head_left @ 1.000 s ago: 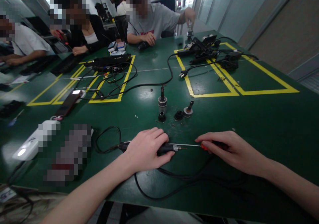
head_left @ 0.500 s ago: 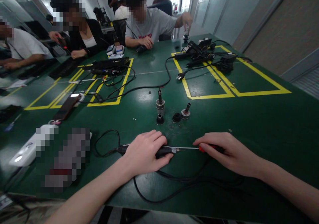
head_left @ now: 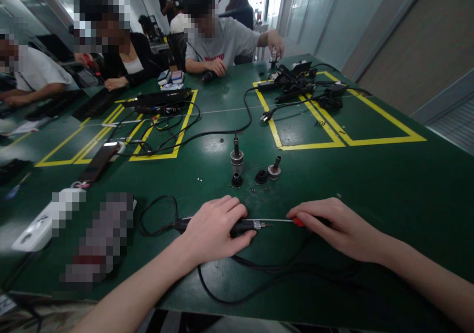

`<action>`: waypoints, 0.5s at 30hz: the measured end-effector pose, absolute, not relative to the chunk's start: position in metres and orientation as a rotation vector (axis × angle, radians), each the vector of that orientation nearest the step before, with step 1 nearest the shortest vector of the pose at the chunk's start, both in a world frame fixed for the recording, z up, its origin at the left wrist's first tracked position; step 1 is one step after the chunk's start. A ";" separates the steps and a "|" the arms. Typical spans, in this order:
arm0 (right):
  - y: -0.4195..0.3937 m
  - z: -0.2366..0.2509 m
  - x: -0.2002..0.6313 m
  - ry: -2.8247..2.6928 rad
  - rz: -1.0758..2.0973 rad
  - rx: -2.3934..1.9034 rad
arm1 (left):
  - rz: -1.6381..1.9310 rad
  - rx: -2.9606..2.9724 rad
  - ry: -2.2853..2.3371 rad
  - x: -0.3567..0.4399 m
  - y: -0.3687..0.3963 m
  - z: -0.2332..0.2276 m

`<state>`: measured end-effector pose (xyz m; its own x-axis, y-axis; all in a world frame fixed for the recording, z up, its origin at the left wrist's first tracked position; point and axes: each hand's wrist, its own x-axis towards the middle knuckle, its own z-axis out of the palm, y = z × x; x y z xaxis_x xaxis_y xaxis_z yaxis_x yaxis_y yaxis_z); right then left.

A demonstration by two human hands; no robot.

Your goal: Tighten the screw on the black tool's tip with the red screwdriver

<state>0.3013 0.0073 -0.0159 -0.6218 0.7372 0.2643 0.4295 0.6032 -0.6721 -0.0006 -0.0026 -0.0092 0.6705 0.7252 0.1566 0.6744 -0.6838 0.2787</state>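
Note:
My left hand [head_left: 217,227] is closed around the black handle of a corded tool [head_left: 242,227], which lies crosswise on the table. A metal collar and thin tip stick out of it to the right. My right hand [head_left: 329,219] pinches the red and black handle of a screwdriver [head_left: 298,222]. Its thin shaft points left, running beside the tool and under my left hand, where its end is hidden. Beyond my hands stands a metal cylinder with a shaft [head_left: 237,160]. Near it are a black collar piece [head_left: 237,179], a black ring [head_left: 261,176] and a second shafted metal part [head_left: 274,169].
A black cable [head_left: 222,302] loops below my hands. On the left lie a white power strip [head_left: 35,227], a blurred-out box [head_left: 101,239] and a phone [head_left: 99,163]. Yellow tape [head_left: 311,145] marks the green table [head_left: 388,190]. Tangled black gear [head_left: 292,81] lies far right. Co-workers sit opposite.
Both hands keep their hold on the tool and the screwdriver almost without moving. The view has shifted slightly. Across the table, a co-worker's raised hand is a little lower.

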 end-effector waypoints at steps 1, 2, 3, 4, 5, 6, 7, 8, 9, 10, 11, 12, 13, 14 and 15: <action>0.008 -0.015 0.301 -2.314 0.793 -0.934 | 0.380 2.687 1.138 -0.001 -0.003 -0.009; 0.008 -0.015 0.301 -2.325 0.813 -0.947 | 0.381 2.687 1.137 -0.001 -0.003 -0.010; 0.008 -0.015 0.302 -2.330 0.823 -0.955 | 0.381 2.686 1.139 -0.001 -0.003 -0.010; 0.008 -0.015 0.302 -2.325 0.822 -0.956 | 0.381 2.685 1.141 -0.001 -0.003 -0.010; 0.008 -0.016 0.303 -2.318 0.818 -0.952 | 0.383 2.684 1.143 -0.001 -0.003 -0.010; 0.008 -0.017 0.304 -2.310 0.813 -0.945 | 0.387 2.682 1.144 -0.001 -0.003 -0.010; 0.008 -0.017 0.305 -2.295 0.799 -0.933 | 0.391 2.680 1.146 -0.001 -0.003 -0.010; 0.008 -0.018 0.305 -2.282 0.781 -0.919 | 0.392 2.679 1.147 -0.001 -0.002 -0.010; 0.008 -0.019 0.306 -2.273 0.767 -0.909 | 0.393 2.678 1.146 -0.001 -0.002 -0.009; 0.008 -0.020 0.306 -2.270 0.755 -0.903 | 0.393 2.675 1.148 0.000 -0.002 -0.009; 0.008 -0.021 0.306 -2.267 0.745 -0.899 | 0.392 2.671 1.150 0.000 -0.002 -0.008; 0.008 -0.022 0.306 -2.264 0.738 -0.899 | 0.393 2.666 1.151 0.000 -0.002 -0.008; 0.008 -0.022 0.305 -2.263 0.740 -0.900 | 0.397 2.661 1.153 0.000 -0.002 -0.007; 0.009 -0.023 0.305 -2.260 0.746 -0.905 | 0.405 2.658 1.151 0.000 -0.002 -0.007; 0.009 -0.022 0.305 -2.259 0.757 -0.914 | 0.415 2.656 1.150 0.000 -0.002 -0.007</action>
<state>0.3045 0.0088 -0.0224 -0.5963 0.7453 0.2982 0.4155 0.6044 -0.6798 0.0005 -0.0016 -0.0067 0.6544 0.7368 0.1701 0.6753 -0.6707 0.3068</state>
